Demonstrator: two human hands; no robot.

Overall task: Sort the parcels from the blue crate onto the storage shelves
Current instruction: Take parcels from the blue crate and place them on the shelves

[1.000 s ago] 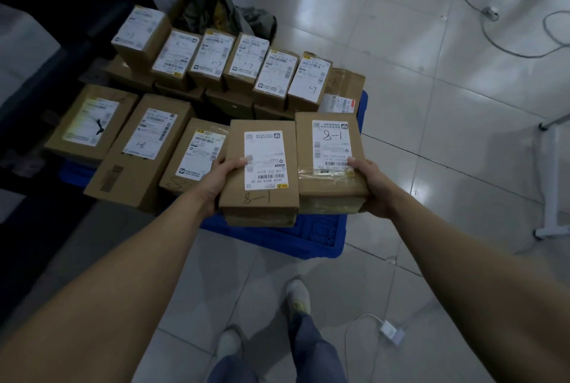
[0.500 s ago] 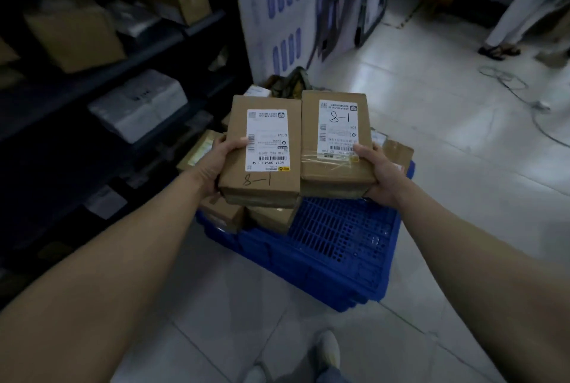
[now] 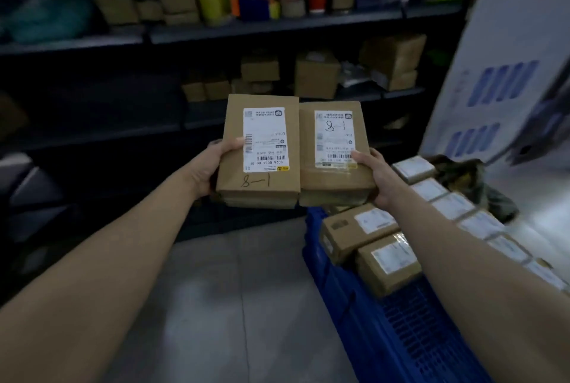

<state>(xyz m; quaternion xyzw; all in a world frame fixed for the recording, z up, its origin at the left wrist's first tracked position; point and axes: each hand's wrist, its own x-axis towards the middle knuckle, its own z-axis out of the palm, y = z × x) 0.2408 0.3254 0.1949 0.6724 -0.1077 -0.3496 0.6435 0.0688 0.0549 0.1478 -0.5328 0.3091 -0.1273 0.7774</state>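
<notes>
A person faces dim storage shelves (image 3: 277, 29) with two stacks of cardboard parcels held out at chest height, side by side and touching along their inner edges. At left, the left hand (image 3: 212, 167) is closed on the outer edge of the left parcel (image 3: 262, 148), thumb on top beside the white shipping label, fingers hidden underneath; "8-1" is handwritten on the bare card below the label. A second flat box appears to lie beneath it, though the shadow makes the count uncertain. At centre right, the right parcel (image 3: 334, 142) bears the same "8-1" on its label and clear tape across its near end, with another box seemingly under it; the right hand (image 3: 374, 176) grips its outer edge, thumb on top, palm cupping the lower corner. Below and to the right, the blue crate (image 3: 354, 305) sits on the tiled floor with many more labelled parcels (image 3: 388, 259) in it, so the sorting looks far from done. The boxes look stiff, flat and fairly light, judging by the easy two-handed carry; the taped face may be slick, and stacked boxes could slide apart, so holding from beneath at the outer edges and pressing inward seems the sound grip
</notes>
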